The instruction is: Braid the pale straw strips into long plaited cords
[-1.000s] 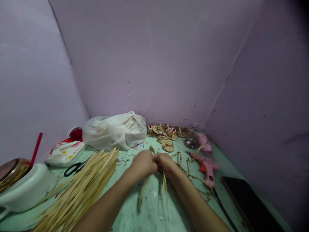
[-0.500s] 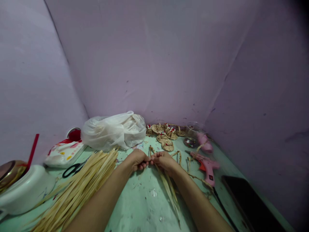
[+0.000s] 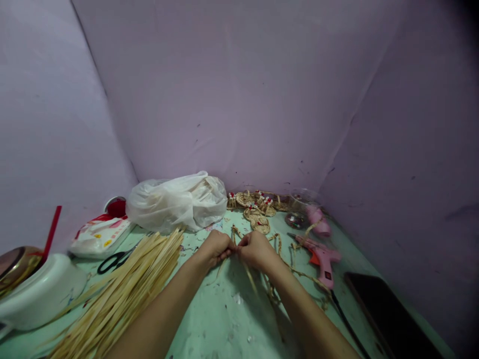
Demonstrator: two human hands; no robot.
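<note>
Mid-surface (image 3: 209, 319), fingers of the left hand (image 3: 217, 248) and right hand (image 3: 255, 249) pinch straw strands (image 3: 250, 277) between them; a slackened pinch could loosen these. The straw bundle (image 3: 123, 289) limits movement left, the glue gun (image 3: 322, 253) right; open room lies near, between the forearms.

Small craft workspace: pink glue gun (image 3: 326, 258), black scissors (image 3: 120, 256), straw bundle (image 3: 127, 284), woven discs (image 3: 260, 226) on green tabletop (image 3: 220, 314).
</note>
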